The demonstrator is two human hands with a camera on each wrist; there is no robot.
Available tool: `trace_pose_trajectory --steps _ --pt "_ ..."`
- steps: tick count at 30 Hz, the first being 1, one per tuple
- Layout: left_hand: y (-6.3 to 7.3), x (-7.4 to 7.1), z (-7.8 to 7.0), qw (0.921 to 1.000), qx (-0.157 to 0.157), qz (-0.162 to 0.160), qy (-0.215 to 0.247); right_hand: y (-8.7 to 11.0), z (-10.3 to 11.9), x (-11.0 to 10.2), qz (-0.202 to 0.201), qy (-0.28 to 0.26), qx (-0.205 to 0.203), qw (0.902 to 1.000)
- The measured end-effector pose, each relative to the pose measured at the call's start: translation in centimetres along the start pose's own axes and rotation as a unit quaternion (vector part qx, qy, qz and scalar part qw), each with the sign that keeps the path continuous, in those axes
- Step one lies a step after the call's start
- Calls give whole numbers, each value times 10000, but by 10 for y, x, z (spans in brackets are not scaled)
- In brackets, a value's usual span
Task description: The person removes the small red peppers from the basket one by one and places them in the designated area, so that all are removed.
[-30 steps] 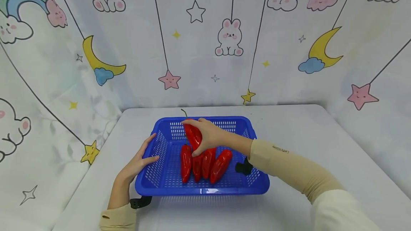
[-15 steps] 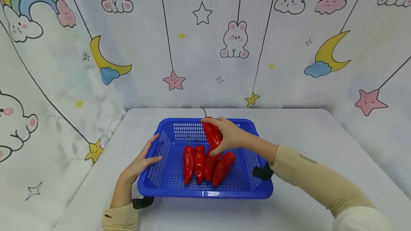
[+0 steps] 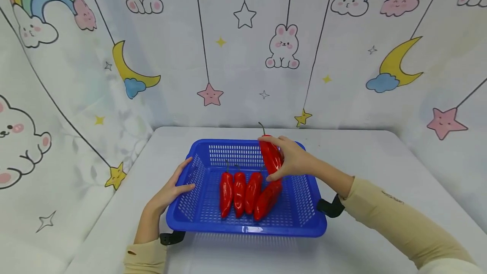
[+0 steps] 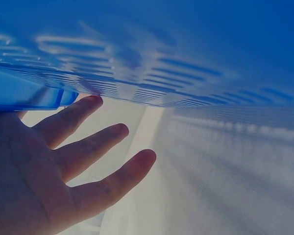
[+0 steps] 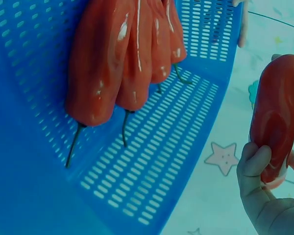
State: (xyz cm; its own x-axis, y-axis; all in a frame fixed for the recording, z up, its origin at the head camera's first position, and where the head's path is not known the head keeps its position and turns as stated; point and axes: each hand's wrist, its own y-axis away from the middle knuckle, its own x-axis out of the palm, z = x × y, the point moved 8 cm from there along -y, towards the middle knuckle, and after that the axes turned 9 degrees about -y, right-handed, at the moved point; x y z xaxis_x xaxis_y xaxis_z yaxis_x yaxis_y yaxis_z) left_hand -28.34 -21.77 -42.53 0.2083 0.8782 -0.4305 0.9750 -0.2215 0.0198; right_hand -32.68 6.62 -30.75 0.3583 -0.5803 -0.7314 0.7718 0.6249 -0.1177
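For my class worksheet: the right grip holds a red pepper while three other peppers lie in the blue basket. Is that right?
Not quite: the head view shows four other peppers in the blue basket, not three. The right grip does hold a red pepper.

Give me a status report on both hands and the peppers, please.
Left hand at left rim of blue basket. Right hand holding one red pepper, apart from four others inside. No visible obstruction.

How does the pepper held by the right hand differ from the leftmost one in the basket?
The held pepper is raised in the right hand; the leftmost pepper lies in the basket. Fingers partly cover the held pepper; the leftmost pepper is uncovered. Both are red, glossy and stemmed.
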Motion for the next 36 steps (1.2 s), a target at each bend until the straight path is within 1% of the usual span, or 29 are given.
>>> trace_pose_trajectory --steps 4,9,14,18,25,36 --pt "0 0 0 10000 54 13 -6 5 -1 -5 -55 26 -16 10000" --pt "1 0 2 10000 31 37 46 11 -5 -11 -108 38 -28 9999" --pt "2 1 1 10000 23 81 33 18 -12 -21 -219 52 74 9997" --pt "2 0 2 10000 -35 56 46 23 -18 -28 -275 -5 181 9995" --pt "2 2 1 9998 -31 93 180 31 -25 -38 -379 -147 229 9989" --pt "1 1 1 9998 25 79 162 41 -36 -48 -462 -269 124 9985"
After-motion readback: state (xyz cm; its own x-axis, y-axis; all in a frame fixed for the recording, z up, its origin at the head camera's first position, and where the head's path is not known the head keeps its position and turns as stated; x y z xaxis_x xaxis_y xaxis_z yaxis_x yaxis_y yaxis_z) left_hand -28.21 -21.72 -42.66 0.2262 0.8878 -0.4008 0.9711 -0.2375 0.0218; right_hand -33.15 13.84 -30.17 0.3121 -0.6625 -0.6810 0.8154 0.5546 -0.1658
